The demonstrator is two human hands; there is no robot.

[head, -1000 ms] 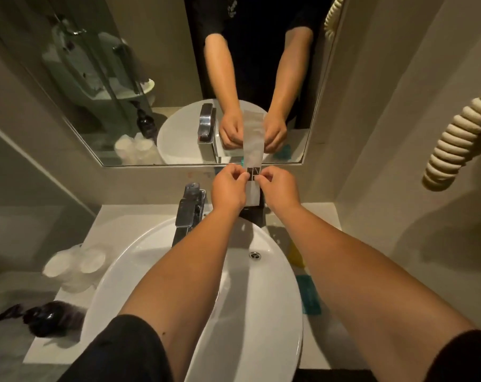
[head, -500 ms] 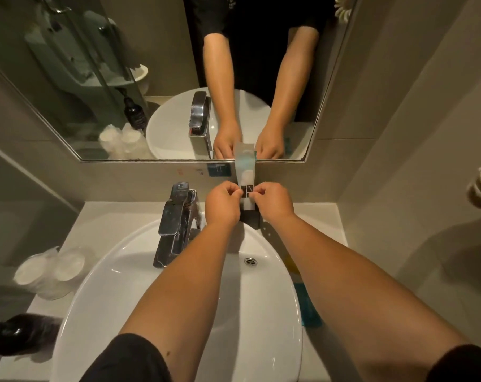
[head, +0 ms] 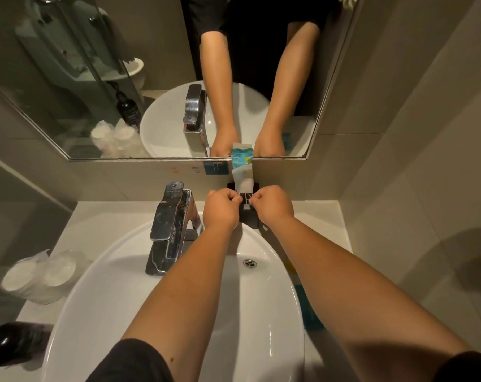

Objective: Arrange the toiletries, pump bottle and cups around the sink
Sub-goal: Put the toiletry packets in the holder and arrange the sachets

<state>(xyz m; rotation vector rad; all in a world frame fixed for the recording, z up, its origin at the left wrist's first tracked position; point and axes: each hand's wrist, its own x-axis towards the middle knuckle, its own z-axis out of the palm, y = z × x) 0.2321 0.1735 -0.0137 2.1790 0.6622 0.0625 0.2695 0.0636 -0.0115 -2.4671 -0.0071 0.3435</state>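
A flat white toiletry packet (head: 244, 181) stands upright in a small black holder (head: 249, 220) on the counter behind the white sink (head: 101, 288), against the wall under the mirror. My left hand (head: 221, 206) and my right hand (head: 272, 204) pinch the packet's lower edges from either side. Two plastic-wrapped white cups (head: 39, 274) sit on the counter at the left. The black pump bottle (head: 11, 343) lies on its side at the near left corner.
A chrome faucet (head: 170, 224) rises just left of my hands. Teal packets (head: 309, 310) lie on the counter right of the sink, with a yellow one partly hidden by my right arm. The mirror (head: 151, 78) reflects the scene. A tiled wall closes in the right side.
Both hands have lowered the packet down toward the black holder. The view has shifted, so the wall-mounted coiled cord at the right is out of frame.
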